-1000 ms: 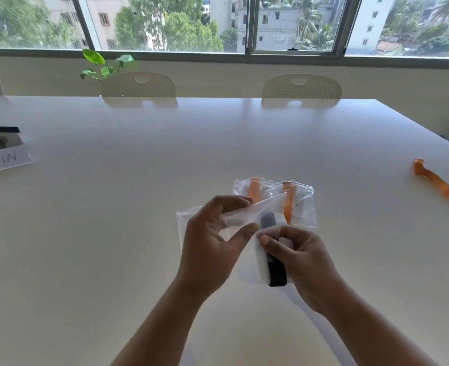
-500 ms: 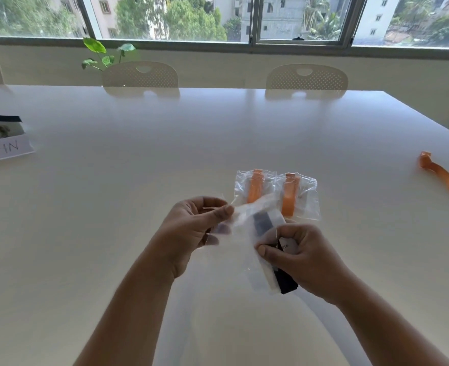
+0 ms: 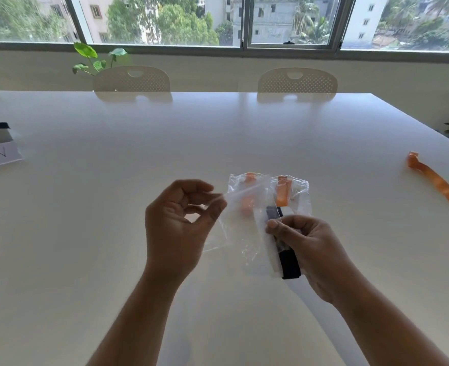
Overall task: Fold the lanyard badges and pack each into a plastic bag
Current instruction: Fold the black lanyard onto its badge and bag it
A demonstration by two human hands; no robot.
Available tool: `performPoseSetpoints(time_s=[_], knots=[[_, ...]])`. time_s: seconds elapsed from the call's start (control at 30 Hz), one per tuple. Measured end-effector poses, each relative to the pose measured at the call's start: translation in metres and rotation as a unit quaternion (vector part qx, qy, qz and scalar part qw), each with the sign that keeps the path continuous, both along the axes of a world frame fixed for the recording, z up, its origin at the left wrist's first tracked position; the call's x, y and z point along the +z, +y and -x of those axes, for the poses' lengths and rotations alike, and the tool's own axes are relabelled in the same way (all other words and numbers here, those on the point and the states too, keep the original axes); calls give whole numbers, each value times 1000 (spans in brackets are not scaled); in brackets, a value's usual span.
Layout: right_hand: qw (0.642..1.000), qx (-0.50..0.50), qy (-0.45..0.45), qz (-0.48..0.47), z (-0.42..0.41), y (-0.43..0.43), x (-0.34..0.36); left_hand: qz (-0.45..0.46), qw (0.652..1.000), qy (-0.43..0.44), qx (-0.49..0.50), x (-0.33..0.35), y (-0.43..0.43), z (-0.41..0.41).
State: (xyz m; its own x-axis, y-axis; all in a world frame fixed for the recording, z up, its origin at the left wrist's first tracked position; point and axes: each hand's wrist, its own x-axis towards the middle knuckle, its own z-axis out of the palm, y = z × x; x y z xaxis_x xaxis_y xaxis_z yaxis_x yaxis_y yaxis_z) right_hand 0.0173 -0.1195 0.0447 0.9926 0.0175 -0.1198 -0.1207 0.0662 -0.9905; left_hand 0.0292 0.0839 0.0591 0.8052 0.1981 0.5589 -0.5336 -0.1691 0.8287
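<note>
Pinching the left edge of a clear plastic bag (image 3: 240,231) between thumb and curled fingers, the left hand (image 3: 181,223) holds it above the worktop (image 3: 112,207) at the centre of the frame, though blur softens the contact. The right hand (image 3: 313,254) grips a folded black lanyard badge (image 3: 288,264), its upper end behind the plastic. Just behind lie two packed bags (image 3: 301,199) holding orange lanyards (image 3: 282,194). A loose orange lanyard (image 3: 440,186) lies at the right edge.
</note>
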Motion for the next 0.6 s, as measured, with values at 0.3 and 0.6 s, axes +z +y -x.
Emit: performPoseSetpoints(time_s=[0.3, 0.6], knots=[[997, -67, 15, -25, 2, -4, 6, -225, 917, -291, 153, -10, -16, 10], [991, 52, 10, -127, 12, 2, 12, -333, 889, -304, 82, -20, -24, 9]])
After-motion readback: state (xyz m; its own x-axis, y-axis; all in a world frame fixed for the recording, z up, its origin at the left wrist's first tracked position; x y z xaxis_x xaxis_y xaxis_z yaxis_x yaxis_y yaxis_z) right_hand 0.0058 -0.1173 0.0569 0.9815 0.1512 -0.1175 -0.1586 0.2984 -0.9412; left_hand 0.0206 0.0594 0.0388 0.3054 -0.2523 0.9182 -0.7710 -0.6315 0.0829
